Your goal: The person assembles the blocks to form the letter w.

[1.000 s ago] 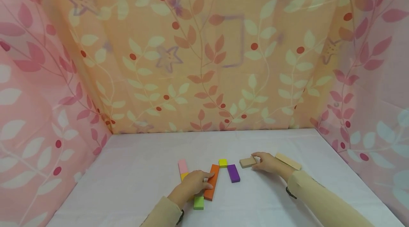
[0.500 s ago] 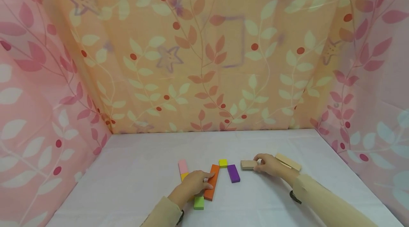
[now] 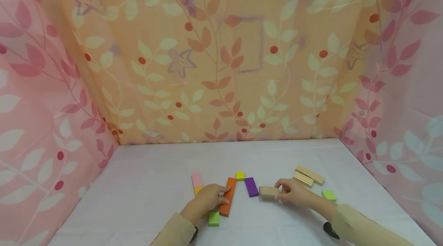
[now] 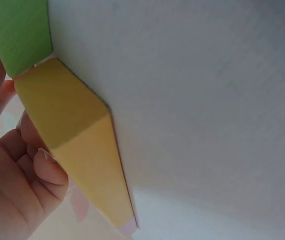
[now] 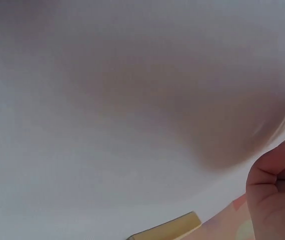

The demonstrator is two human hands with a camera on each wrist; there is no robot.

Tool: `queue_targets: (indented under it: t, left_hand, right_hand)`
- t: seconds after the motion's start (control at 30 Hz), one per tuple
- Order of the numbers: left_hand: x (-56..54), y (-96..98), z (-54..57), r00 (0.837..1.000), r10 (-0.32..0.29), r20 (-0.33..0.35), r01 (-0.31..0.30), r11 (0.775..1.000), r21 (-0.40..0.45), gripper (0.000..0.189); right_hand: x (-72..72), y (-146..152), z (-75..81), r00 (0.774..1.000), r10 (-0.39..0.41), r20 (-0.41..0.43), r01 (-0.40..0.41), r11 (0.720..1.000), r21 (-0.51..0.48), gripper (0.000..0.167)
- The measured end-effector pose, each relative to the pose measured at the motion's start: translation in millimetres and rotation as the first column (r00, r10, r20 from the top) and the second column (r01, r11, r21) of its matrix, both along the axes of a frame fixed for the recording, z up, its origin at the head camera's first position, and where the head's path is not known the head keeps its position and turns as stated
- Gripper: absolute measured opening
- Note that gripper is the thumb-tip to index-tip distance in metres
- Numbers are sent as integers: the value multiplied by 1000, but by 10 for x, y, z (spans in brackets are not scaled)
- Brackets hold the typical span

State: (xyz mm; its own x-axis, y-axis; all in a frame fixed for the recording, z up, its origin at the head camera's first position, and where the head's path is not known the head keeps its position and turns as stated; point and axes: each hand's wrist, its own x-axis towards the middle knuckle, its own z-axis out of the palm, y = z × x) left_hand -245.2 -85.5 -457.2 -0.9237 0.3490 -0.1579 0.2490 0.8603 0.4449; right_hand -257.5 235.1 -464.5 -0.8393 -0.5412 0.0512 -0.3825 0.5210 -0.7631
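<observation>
My left hand (image 3: 207,201) rests over the middle of the coloured blocks, its index finger and thumb touching the orange block (image 3: 228,196). Partly hidden under it is a yellow-orange block (image 4: 77,130), with a pink block (image 3: 196,179) at its far end and a green block (image 3: 214,219) at the near one. My right hand (image 3: 293,192) pinches the right end of a plain wooden block (image 3: 268,192) between thumb and fingers. That block's left end is right beside the purple block (image 3: 251,187). A small yellow block (image 3: 240,176) lies between the orange and purple ones.
Beyond my right hand lie a long plain wooden block (image 3: 310,175) and a ridged wooden piece (image 3: 303,179). Another green block (image 3: 328,195) is near my right forearm. A white cloth (image 3: 155,165) covers the table, and patterned curtains (image 3: 221,54) enclose the back and sides.
My right hand has drawn the plain wooden block nearer to me, bringing its left end close to the purple block. The right-hand green block has come into view. My left hand stays in place.
</observation>
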Motion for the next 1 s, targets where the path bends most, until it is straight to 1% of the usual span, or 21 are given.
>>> queue_targets:
  t: [0.1, 0.17, 0.27, 0.37, 0.47, 0.53, 0.63, 0.67, 0.7, 0.77, 0.83, 0.87, 0.97, 1.0]
  left_hand:
    - [-1, -11, 1, 1000, -6, -2, 6, 1000, 4, 47]
    - [-3, -14, 3, 1000, -3, 5, 3, 1000, 8, 48]
    - [-8, -13, 1, 1000, 7, 22, -7, 1000, 7, 48]
    - [-9, -9, 5, 1000, 7, 29, -7, 1000, 3, 47]
    - [-6, -4, 7, 1000, 2, 29, -2, 1000, -3, 47]
    - [-4, 0, 14, 1000, 0, 30, 0, 1000, -5, 47]
    - [-7, 6, 25, 999, 9, 37, -9, 1000, -1, 48]
    - [-7, 9, 29, 999, 13, 40, -13, 1000, 1, 48]
    - [-9, 12, 29, 999, 17, 43, -17, 1000, 2, 48]
    - [-11, 17, 26, 998, 26, 50, -26, 1000, 7, 48]
    - [-14, 20, 13, 998, 28, 47, -28, 1000, 3, 48]
    - [-13, 21, 10, 999, 29, 45, -30, 1000, 2, 48]
    - [-5, 22, 5, 999, 35, 40, -35, 999, 2, 47]
    - [-5, 22, 3, 999, 34, 37, -34, 999, 1, 47]
  right_hand:
    - [63, -10, -31, 999, 36, 30, -36, 999, -8, 20]
    - [102, -25, -49, 998, 38, 49, -38, 999, 6, 20]
    - [154, -59, -69, 998, 21, 52, -24, 997, 67, 24]
    - [216, -97, -68, 999, 10, 35, -16, 988, 152, 29]
    - [261, -120, -54, 998, 53, 23, -56, 977, 204, 29]
    - [259, -123, -42, 994, 105, 20, -107, 975, 194, 26]
    - [194, -98, -20, 982, 186, 29, -188, 975, 121, 22]
    - [163, -85, -15, 977, 209, 37, -211, 973, 96, 25]
    - [132, -72, -7, 972, 230, 51, -233, 969, 76, 29]
    - [74, -50, 4, 961, 261, 95, -268, 962, 61, 45]
    - [31, -53, 15, 951, 268, 155, -281, 957, 75, 56]
    - [15, -62, 17, 947, 270, 172, -288, 953, 92, 59]
    - [-180, 9, -270, 941, 285, 184, -308, 945, 112, 61]
    - [-203, 11, -314, 944, 282, 172, -305, 944, 127, 60]
